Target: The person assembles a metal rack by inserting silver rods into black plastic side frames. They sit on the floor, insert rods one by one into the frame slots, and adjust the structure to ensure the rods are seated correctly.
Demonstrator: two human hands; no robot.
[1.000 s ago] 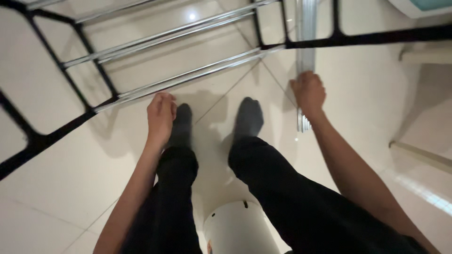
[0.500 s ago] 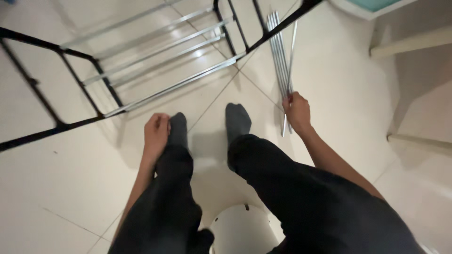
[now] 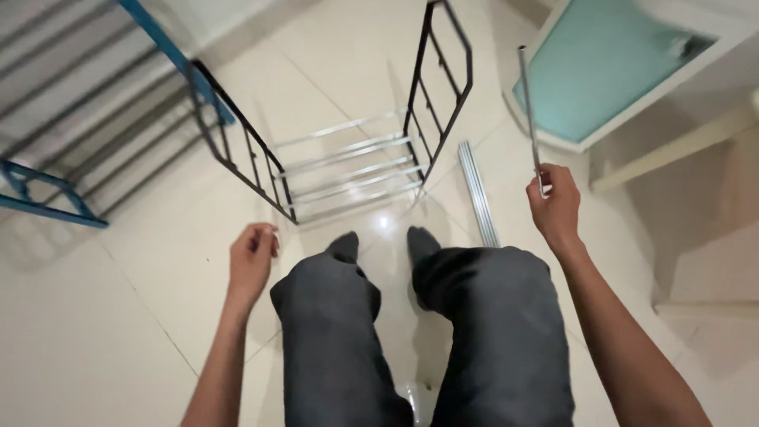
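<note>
Rod (image 3: 528, 111) thin, silvery, straight (upright), pinched by right hand (image 3: 556, 207); left hand (image 3: 251, 261) loosely spread.

No packages, labels, signs or screens show in this view.

Single head-worn view, looking steeply down past the wearer's knees to the tiled floor (image 3: 118, 332); black rack (image 3: 348, 158) far centre, hands near left and right.
</note>
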